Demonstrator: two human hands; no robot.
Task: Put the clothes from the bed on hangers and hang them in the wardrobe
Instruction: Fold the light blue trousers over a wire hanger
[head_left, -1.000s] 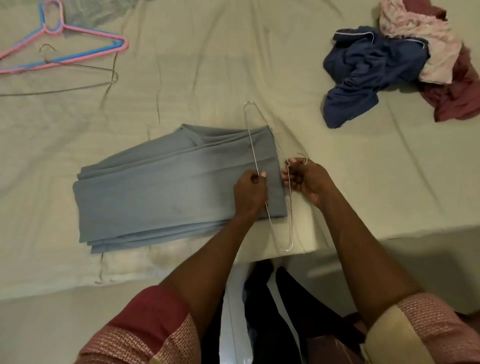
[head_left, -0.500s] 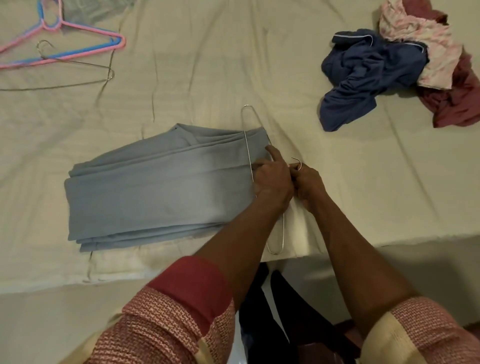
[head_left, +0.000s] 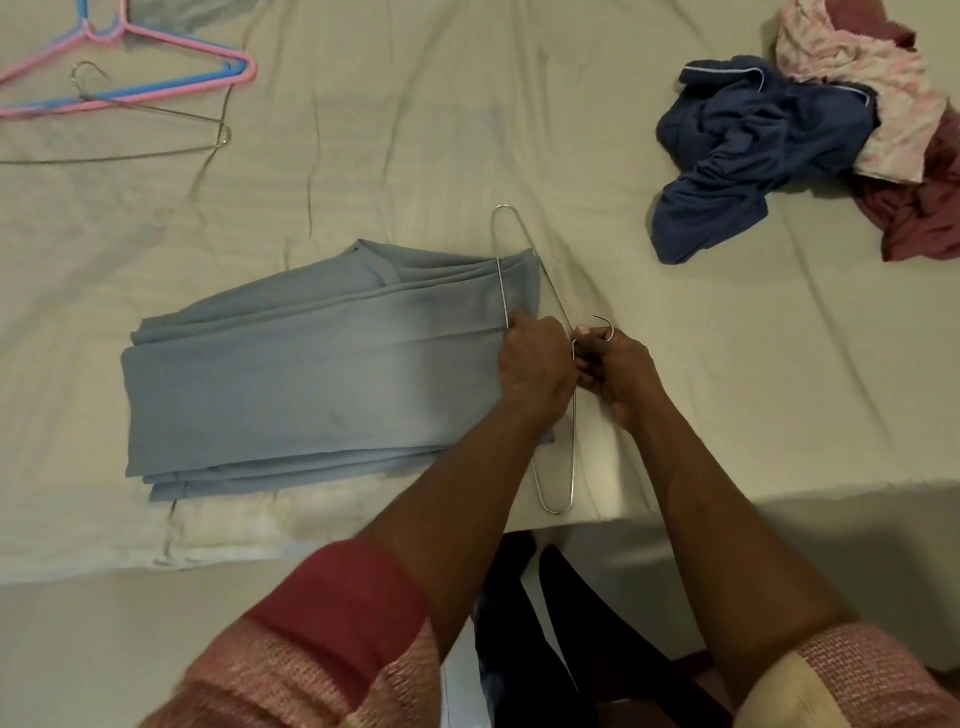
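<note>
Beige bed sheet (head_left: 519, 130) fills my view. Folded blue trousers (head_left: 311, 374) at near edge; wire hanger (head_left: 572, 441) across their right end. Left hand (head_left: 535, 364) presses trousers; right hand (head_left: 618, 369) pinches hanger neck, hands touching.

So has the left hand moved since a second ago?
Yes. The left hand went right across the blue garment to its edge, now beside the right hand at the wire hanger.
</note>
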